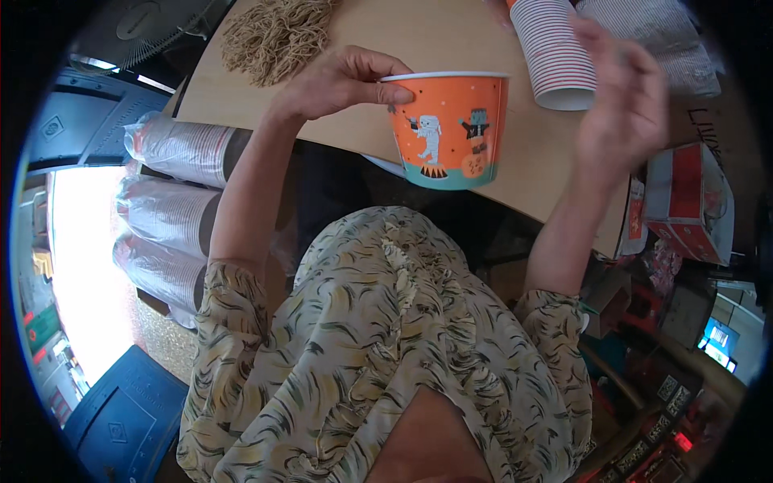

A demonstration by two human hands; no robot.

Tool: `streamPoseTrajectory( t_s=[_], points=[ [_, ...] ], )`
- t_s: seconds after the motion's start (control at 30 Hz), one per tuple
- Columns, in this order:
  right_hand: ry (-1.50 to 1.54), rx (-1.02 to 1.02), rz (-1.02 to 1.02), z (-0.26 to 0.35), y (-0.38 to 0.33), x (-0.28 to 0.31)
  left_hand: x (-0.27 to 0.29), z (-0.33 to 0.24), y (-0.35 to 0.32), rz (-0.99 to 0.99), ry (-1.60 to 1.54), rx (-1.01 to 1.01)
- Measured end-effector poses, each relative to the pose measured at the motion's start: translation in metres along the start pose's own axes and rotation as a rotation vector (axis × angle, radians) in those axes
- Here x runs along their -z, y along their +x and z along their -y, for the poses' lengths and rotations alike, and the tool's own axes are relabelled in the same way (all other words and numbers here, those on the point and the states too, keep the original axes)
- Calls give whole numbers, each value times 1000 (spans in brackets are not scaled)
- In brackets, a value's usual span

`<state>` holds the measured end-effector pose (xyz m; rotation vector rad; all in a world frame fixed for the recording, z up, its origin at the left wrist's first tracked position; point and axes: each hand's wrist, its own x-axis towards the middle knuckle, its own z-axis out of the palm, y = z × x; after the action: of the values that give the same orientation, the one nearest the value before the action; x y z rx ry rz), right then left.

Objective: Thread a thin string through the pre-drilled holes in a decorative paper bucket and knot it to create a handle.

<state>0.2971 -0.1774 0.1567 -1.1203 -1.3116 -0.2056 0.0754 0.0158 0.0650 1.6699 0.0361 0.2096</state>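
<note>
Thumb and fingers of your left hand [345, 83] are clamped on the rim of a printed bucket [447, 133], the thumb pressed flat to its outer wall, the other fingertips hidden behind it. You hold the bucket in front of the table's near edge, its rim away from you and its base toward you. It is a smooth, tapering round tub with a white lip, orange walls, cartoon figures and a teal band below. Your right hand [624, 101], blurred, is raised with its fingers loosely bent and apart, gripping nothing visible; whether they touch the nested stack of tubs [554, 52] near them, you cannot tell. That stack shows close, ribbed white rims. Beyond, on the pale, smooth table [435, 36], lies a tangled heap of coarse tan cord [278, 39]. To your left, crinkled clear plastic sheathes cylindrical stacks [169, 217]; to your right stands a boxy red-and-white carton [684, 201].
</note>
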Motion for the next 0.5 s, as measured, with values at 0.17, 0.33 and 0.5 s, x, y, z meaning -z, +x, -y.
streamPoseTrajectory(
  t_s=[0.17, 0.33, 0.5],
  points=[
    [-48, -387, -71, -33, -6, -6, 0, -1, -11, 64, -97, 22],
    [-132, -350, -164, -57, 13, 27, -1, 2, -9, 88, -123, 37],
    [-59, -281, 236, -26, -6, -13, -9, -3, -13, 13, -70, 85]
  ],
)
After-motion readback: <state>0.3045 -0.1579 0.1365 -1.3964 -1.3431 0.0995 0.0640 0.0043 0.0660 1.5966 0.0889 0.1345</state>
